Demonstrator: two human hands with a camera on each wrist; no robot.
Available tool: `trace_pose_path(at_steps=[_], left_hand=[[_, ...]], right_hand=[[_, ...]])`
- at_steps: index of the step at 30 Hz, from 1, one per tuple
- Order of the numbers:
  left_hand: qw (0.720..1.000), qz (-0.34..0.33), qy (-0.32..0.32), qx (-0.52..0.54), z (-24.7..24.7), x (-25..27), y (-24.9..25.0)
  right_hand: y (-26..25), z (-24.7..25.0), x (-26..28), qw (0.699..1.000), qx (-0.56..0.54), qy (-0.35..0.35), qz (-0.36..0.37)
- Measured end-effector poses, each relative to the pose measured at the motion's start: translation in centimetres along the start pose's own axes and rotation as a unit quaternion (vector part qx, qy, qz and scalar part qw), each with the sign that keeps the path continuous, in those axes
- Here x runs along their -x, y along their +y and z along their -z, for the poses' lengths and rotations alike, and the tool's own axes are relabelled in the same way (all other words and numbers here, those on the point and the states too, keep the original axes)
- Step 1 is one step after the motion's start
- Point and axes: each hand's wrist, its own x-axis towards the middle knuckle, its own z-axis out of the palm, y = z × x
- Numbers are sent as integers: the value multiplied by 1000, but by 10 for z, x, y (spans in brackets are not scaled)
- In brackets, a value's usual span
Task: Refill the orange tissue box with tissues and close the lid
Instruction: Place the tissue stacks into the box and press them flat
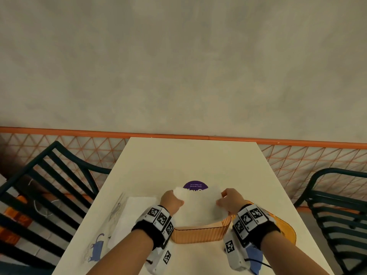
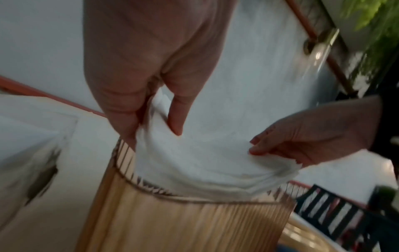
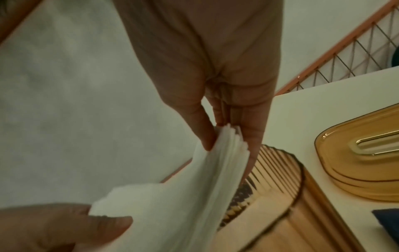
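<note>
A ribbed orange tissue box stands open on the white table. A thick white stack of tissues sags over its mouth, its lower edge dipping inside the rim. My left hand pinches the stack's left end between thumb and fingers. My right hand pinches the right end. The orange lid with a gold slot lies on the table to the right of the box.
An opened white tissue wrapper with blue animal prints lies left of the box. A purple round sticker shows behind the tissues. A blue cloth sits under my right wrist. Dark slatted chairs flank the table; an orange mesh rail runs behind.
</note>
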Motion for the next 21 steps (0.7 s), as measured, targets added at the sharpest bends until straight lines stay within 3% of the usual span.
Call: trace_pose_path(at_steps=[4,10,12,16,18,21], left_hand=[[987,-1,-4,-159,-10,-4,0],[960,14,-32,-278,-19,-8,0],[951,-15,-19,-308,-24,-8,0],[926,-126,83,-347,-35,6,-3],[933,-134,49,-330,-39,6,-9],[926,-99,-28,-362,-40,3,-14]], right_hand=[[1,-14,-6,991,130,-8,-11],[-7,-21,-6,967,253,-21,16],[-7,-26,-7,956,292,-21,27],[-6,-33,-8,938,331,33,94],[-7,-37,-9,927,349,32,132],[-6,-43,-16,907,396,-44,136]])
